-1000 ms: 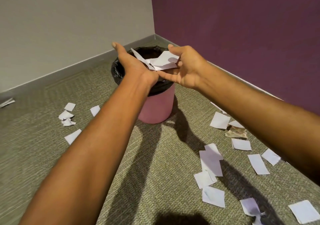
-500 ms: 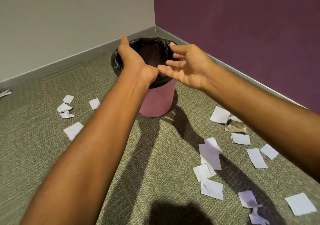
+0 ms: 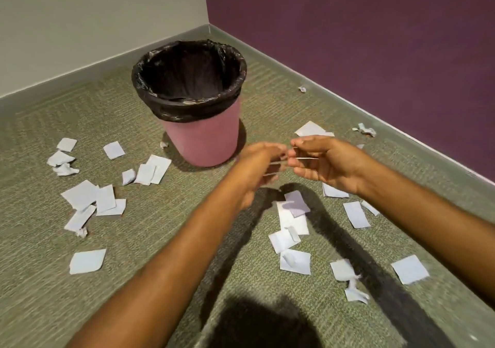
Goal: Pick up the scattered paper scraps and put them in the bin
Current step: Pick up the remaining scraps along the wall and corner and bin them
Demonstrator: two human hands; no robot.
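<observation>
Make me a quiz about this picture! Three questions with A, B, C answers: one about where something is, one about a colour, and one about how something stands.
1. Where does the pink bin stand?
A. On a table
B. On the carpet
C. On a chair

2. What colour is the bin liner?
A. White
B. Green
C. Black

3. How is the pink bin?
A. Upright, with no lid
B. Tipped on its side
C. Closed with a lid

Answers: 1 B, its base rests on the carpet; 2 C, the bin liner folded over the rim is black; 3 A, its open mouth faces up.
</observation>
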